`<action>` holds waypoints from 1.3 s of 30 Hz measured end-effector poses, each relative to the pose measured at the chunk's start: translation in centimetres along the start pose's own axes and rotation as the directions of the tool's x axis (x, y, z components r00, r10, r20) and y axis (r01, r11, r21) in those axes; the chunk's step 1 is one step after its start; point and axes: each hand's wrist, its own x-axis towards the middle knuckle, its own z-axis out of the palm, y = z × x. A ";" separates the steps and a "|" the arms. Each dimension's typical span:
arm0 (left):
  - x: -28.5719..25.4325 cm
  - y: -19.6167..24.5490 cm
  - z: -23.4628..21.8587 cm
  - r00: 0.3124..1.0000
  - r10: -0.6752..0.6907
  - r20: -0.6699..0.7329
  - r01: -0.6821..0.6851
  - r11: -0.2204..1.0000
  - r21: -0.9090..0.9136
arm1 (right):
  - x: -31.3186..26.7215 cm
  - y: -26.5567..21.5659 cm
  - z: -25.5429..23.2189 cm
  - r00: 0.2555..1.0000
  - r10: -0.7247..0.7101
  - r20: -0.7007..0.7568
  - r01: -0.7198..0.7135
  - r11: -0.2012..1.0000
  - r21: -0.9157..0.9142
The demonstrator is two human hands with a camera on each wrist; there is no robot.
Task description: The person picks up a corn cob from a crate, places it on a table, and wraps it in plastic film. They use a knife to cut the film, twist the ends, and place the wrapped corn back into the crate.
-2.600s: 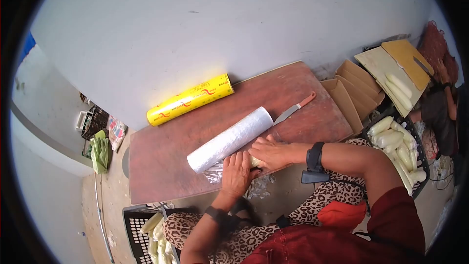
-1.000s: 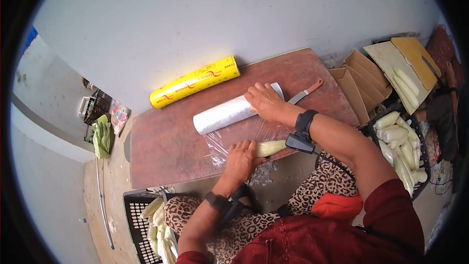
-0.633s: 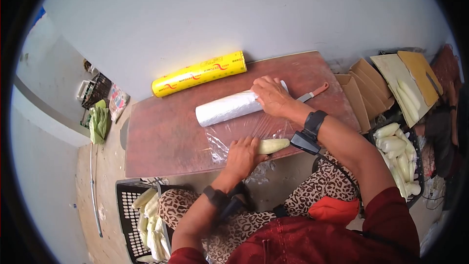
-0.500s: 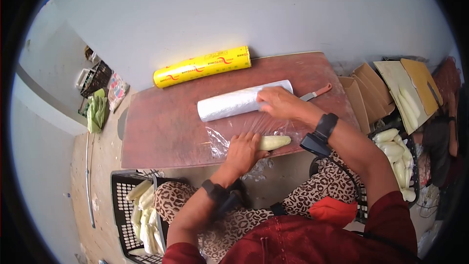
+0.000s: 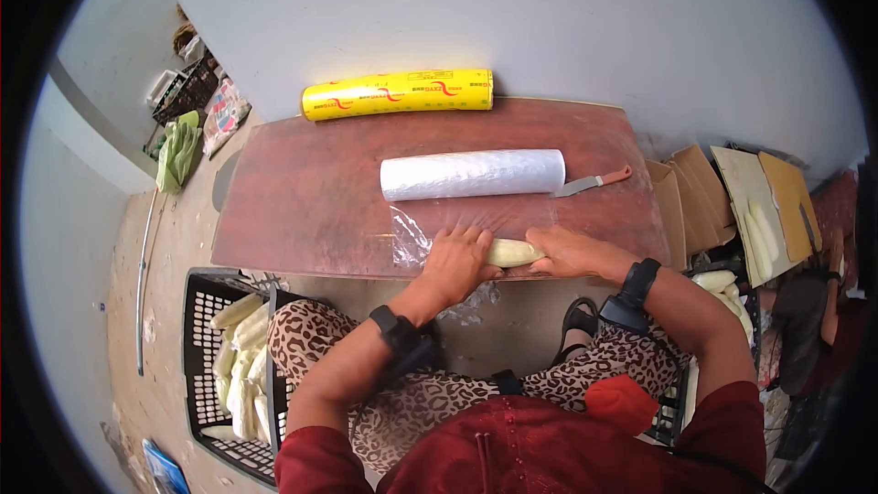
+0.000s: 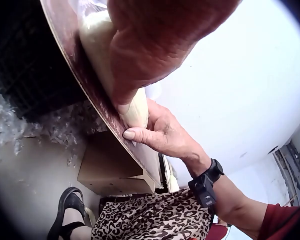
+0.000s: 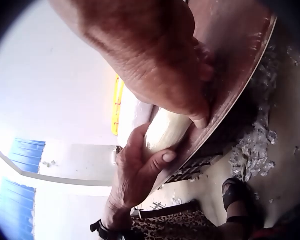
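A pale green vegetable [image 5: 512, 252] lies near the table's front edge on clear film [image 5: 476, 215] that runs from the white film roll [image 5: 473, 174]. My left hand [image 5: 455, 263] grips its left end, thumb on the near side. At the other end my right hand [image 5: 576, 253] pinches the tip between thumb and fingers. In the left wrist view the vegetable [image 6: 98, 47] passes under the left hand [image 6: 150, 50] to the right hand [image 6: 167, 135]. The right wrist view shows the left hand [image 7: 135, 167] curled round the vegetable [image 7: 166, 131].
Behind the roll lies a yellow printed roll [image 5: 398, 95]; right of it, a knife [image 5: 594, 180]. A black crate [image 5: 197, 348] of wrapped vegetables stands at the lower left, another at the right. Cardboard boxes [image 5: 700, 201] and another person [image 5: 800, 311] are at the right.
My right hand has left the white roll and come down to the vegetable's right end. The left hand stays on the left end. The head view has turned, so the table appears more level.
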 end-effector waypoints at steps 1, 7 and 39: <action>0.0 0.0 0.0 1.000 -0.001 -0.002 0.001 1.000 -0.012 | -0.3 -0.1 -0.7 0.993 0.087 0.076 -0.087 0.996 -0.003; 0.0 0.1 -0.5 0.998 -0.016 0.054 0.016 1.000 -0.006 | -1.8 -0.3 -3.1 0.987 0.140 0.079 -0.095 0.907 -0.409; -2.2 -2.3 -1.7 0.996 -0.065 0.067 0.058 0.994 0.093 | -0.8 0.2 -0.1 1.000 -0.008 -0.021 0.003 0.970 -0.245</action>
